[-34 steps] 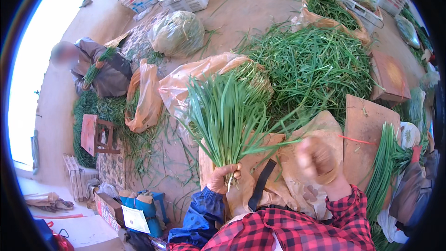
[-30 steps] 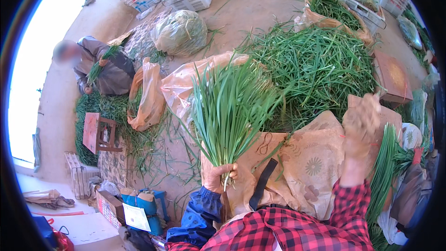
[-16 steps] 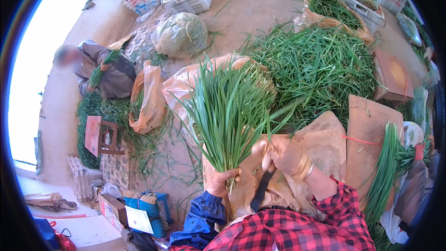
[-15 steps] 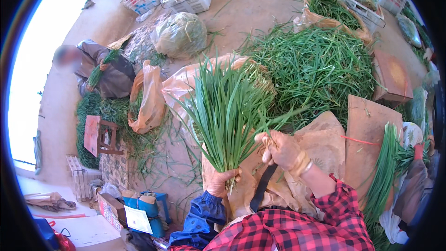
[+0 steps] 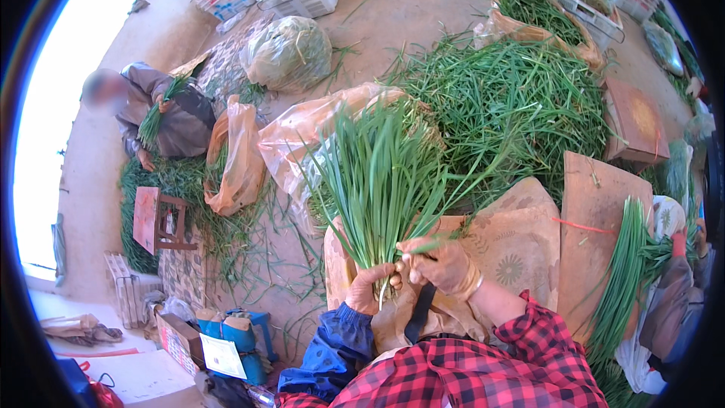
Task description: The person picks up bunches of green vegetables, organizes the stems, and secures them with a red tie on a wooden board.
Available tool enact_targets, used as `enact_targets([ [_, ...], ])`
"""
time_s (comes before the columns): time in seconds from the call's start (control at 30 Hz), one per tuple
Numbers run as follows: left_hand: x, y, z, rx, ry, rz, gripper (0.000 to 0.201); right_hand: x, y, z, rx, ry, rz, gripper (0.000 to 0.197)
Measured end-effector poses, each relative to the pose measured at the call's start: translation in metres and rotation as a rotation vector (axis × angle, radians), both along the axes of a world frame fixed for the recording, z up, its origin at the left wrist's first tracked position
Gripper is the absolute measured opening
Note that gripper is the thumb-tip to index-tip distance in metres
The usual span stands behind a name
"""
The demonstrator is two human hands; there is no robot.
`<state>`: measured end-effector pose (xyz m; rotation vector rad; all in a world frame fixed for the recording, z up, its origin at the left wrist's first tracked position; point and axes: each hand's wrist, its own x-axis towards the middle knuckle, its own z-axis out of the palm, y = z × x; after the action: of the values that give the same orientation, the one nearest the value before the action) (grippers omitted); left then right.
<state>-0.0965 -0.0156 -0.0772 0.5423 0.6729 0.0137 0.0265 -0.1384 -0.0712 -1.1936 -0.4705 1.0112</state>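
Note:
My left hand point(image 5: 365, 289) is closed round the lower stems of a thick bunch of green chives point(image 5: 377, 181). The leaves fan upward and away from me, over my apron-covered lap. Close by on the right, my right hand point(image 5: 447, 267) pinches a few chive blades point(image 5: 427, 245), its fingertips almost against the stem ends of the bunch. Whether the fingertips touch the stems I cannot tell. Behind the bunch lies a big loose heap of chives point(image 5: 521, 106).
Left, a co-worker point(image 5: 170, 117) holds another bunch near a small red stool point(image 5: 155, 219). An orange plastic bag point(image 5: 236, 155) and a stuffed clear bag point(image 5: 287, 53) lie on the floor. Right are a brown board point(image 5: 593, 219), a box-like stool point(image 5: 636, 121) and long chives point(image 5: 615, 279).
My right hand has moved left and slightly down, from beside the leaves to the stem ends. The left hand stays round the bunch. The co-worker's lower hand has come down toward the floor chives.

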Motion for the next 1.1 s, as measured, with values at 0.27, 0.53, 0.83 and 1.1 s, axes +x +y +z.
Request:
enact_targets([
  [0.27, 0.012, 0.003, -0.005, -0.167, 0.093, -0.019, 0.025, 0.000, -0.025, 0.044, 0.414, -0.728, 0.176, 0.025],
  [0.53, 0.002, 0.006, 0.008, 0.235, 0.167, -0.092, 0.026, 0.019, -0.025, -0.061, -0.152, 0.228, 0.310, 0.039],
  [0.83, -0.049, 0.044, -0.017, 1.203, 0.033, -0.346, 0.068, 0.069, 0.026, -0.051, 0.159, 0.548, -0.224, 0.030],
  [1.1, -0.033, 0.087, 0.078, 2.129, 0.545, -1.048, 0.062, 0.217, -0.103, 0.008, -0.092, 0.206, -0.828, 0.054],
])
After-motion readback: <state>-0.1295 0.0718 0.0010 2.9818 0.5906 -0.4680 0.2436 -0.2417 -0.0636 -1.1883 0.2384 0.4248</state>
